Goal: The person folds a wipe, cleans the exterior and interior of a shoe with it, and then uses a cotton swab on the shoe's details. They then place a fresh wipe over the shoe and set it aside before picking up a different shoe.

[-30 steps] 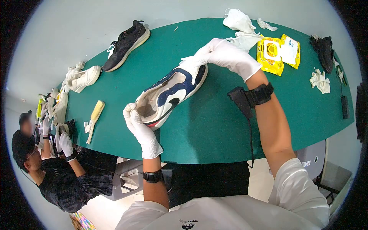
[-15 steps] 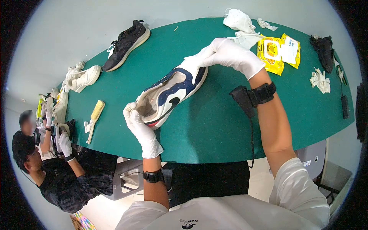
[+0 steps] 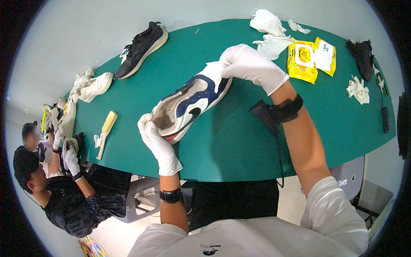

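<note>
A white and navy sneaker (image 3: pixel 188 109) with a black swoosh is held above the green table, its opening facing up and its toe pointing to the upper right. My left hand (image 3: pixel 158 143), in a white glove, is closed on the heel, thumb at the collar. At the toe, my gloved right hand (image 3: pixel 254 66) is closed with its fingers bent down on the upper. A bit of white wipe (image 3: pixel 212 66) pokes out beside those fingers; the rest of it is hidden under the hand.
A scrub brush (image 3: pixel 107 128) lies left of the sneaker. Further back stand a black shoe (image 3: pixel 141 51) and a white shoe (image 3: pixel 96 88). Yellow wipe packs (image 3: pixel 302 64), crumpled white wipes (image 3: pixel 274 45) and another black shoe (image 3: pixel 364 58) are at right. Co-workers (image 3: pixel 55 188) sit at left.
My right hand has slid slightly left and down over the toe, its wrist turning along with it. My left hand and the sneaker stay almost where they were.
</note>
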Demonstrator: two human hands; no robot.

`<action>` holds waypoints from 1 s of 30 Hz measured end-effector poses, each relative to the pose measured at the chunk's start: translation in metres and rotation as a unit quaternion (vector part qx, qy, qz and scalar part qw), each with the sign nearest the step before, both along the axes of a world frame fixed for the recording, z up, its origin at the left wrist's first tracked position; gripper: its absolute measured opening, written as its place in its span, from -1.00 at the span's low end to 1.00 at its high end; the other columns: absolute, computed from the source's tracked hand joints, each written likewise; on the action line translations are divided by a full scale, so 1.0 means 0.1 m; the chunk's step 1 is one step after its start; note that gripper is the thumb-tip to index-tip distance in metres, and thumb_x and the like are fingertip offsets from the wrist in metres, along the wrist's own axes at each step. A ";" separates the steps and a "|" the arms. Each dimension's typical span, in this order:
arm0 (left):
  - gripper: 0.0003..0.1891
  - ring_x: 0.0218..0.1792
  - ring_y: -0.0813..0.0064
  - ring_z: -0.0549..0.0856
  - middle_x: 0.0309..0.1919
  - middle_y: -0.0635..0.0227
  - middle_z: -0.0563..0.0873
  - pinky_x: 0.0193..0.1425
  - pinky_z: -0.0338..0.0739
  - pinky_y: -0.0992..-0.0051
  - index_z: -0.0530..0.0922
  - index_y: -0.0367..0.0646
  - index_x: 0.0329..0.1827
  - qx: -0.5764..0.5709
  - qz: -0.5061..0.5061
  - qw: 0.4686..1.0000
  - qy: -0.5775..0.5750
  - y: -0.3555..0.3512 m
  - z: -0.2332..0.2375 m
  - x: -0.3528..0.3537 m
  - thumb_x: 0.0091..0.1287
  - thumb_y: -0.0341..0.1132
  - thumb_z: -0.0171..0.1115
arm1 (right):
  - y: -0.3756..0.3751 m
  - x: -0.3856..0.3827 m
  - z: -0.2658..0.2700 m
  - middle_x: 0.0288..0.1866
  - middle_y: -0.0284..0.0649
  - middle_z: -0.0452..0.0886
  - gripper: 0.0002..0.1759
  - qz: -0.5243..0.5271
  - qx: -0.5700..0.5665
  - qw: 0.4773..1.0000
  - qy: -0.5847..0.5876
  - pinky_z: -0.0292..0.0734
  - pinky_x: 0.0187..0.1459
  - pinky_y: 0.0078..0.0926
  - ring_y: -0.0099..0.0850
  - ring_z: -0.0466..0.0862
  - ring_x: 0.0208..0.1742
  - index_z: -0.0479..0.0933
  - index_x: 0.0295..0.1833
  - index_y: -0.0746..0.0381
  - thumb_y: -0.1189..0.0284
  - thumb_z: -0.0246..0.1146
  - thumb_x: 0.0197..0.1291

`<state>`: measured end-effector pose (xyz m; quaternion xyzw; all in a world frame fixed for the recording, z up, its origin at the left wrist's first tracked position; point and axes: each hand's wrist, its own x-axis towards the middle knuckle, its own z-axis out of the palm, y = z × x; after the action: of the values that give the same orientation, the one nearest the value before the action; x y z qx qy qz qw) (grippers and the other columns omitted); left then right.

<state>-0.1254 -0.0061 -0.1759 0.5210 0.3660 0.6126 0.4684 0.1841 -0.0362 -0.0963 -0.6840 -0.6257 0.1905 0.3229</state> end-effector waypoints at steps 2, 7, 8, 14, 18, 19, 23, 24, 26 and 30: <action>-0.80 0.13 0.42 0.58 0.03 0.26 0.59 0.36 0.41 0.38 0.48 -0.23 0.11 0.002 -0.001 1.000 0.006 0.02 -0.01 -0.02 0.56 -0.32 0.04 | -0.04 -0.07 0.10 -0.27 -0.08 0.71 -0.74 0.008 -0.026 0.999 -0.024 0.60 -0.12 -0.34 -0.21 0.71 -0.21 0.71 -0.25 0.28 0.37 0.46 -0.07; -0.79 0.13 0.42 0.57 0.03 0.27 0.59 0.37 0.40 0.38 0.48 -0.23 0.11 0.001 -0.005 1.000 0.003 0.03 -0.04 -0.03 0.56 -0.32 0.04 | -0.04 -0.08 0.09 -0.23 0.05 0.72 -0.75 0.047 0.019 0.989 -0.140 0.65 -0.08 -0.16 0.04 0.73 -0.13 0.72 -0.26 0.25 0.38 0.35 -0.10; -0.79 0.13 0.42 0.57 0.04 0.27 0.59 0.37 0.40 0.38 0.48 -0.23 0.11 0.005 -0.004 1.000 0.005 0.03 -0.03 -0.02 0.57 -0.32 0.04 | -0.03 -0.09 0.04 -0.23 0.05 0.72 -0.76 0.048 0.034 0.985 -0.163 0.65 -0.07 -0.15 0.04 0.73 -0.12 0.72 -0.25 0.25 0.40 0.34 -0.08; -0.79 0.13 0.41 0.58 0.05 0.26 0.60 0.37 0.41 0.37 0.48 -0.22 0.12 0.009 0.001 1.000 0.009 0.02 -0.04 -0.02 0.57 -0.32 0.03 | -0.06 -0.10 -0.04 -0.19 0.06 0.72 -0.80 0.040 0.123 0.971 -0.201 0.65 -0.05 -0.12 0.04 0.74 -0.10 0.71 -0.22 0.24 0.52 0.27 -0.01; -0.79 0.14 0.41 0.59 0.05 0.24 0.60 0.36 0.42 0.36 0.47 -0.22 0.12 0.008 -0.001 1.000 0.004 0.01 -0.03 -0.02 0.57 -0.31 0.03 | -0.02 -0.09 -0.10 -0.19 0.08 0.71 -0.82 0.031 0.138 0.967 -0.214 0.65 -0.04 -0.12 0.04 0.73 -0.09 0.69 -0.24 0.26 0.55 0.25 0.00; -0.79 0.14 0.41 0.59 0.05 0.24 0.60 0.36 0.43 0.36 0.47 -0.22 0.12 0.006 -0.002 1.000 0.003 0.01 -0.03 -0.02 0.57 -0.31 0.02 | -0.02 -0.09 -0.10 -0.19 0.08 0.71 -0.82 0.029 0.129 0.967 -0.219 0.64 -0.03 -0.12 0.05 0.73 -0.09 0.69 -0.24 0.27 0.55 0.25 0.02; -0.80 0.13 0.40 0.60 0.05 0.23 0.61 0.35 0.44 0.36 0.47 -0.22 0.11 0.000 -0.006 1.000 -0.003 0.01 -0.02 -0.01 0.56 -0.32 0.02 | -0.02 -0.12 -0.04 -0.17 0.11 0.71 -0.81 0.017 0.058 0.974 -0.220 0.63 0.01 -0.12 0.06 0.73 -0.07 0.68 -0.20 0.29 0.53 0.23 0.06; -0.80 0.13 0.40 0.60 0.05 0.23 0.61 0.35 0.44 0.36 0.47 -0.22 0.11 -0.001 -0.007 1.000 -0.004 0.01 -0.01 -0.01 0.56 -0.32 0.02 | -0.03 -0.13 -0.01 -0.16 0.12 0.71 -0.80 0.013 0.032 0.976 -0.215 0.63 0.02 -0.12 0.06 0.73 -0.06 0.68 -0.19 0.30 0.52 0.23 0.07; -0.80 0.13 0.40 0.60 0.04 0.23 0.61 0.35 0.43 0.37 0.47 -0.22 0.11 -0.001 -0.001 1.000 0.000 0.01 -0.01 -0.01 0.56 -0.33 0.02 | -0.03 -0.15 0.02 -0.15 0.13 0.72 -0.78 0.014 0.007 0.977 -0.213 0.63 0.04 -0.12 0.06 0.73 -0.04 0.68 -0.17 0.30 0.48 0.23 0.08; -0.80 0.12 0.41 0.59 0.04 0.24 0.61 0.36 0.42 0.37 0.47 -0.22 0.11 0.010 0.012 1.000 0.022 0.02 -0.02 -0.02 0.56 -0.34 0.02 | -0.05 -0.17 0.05 -0.11 0.15 0.72 -0.69 0.004 -0.040 0.979 -0.200 0.62 0.08 -0.12 0.06 0.73 -0.01 0.68 -0.14 0.31 0.36 0.22 0.07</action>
<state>-0.1271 -0.0042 -0.1784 0.5343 0.3763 0.6101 0.4481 0.1675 -0.0408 -0.0909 -0.7182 -0.6721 0.0765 0.1629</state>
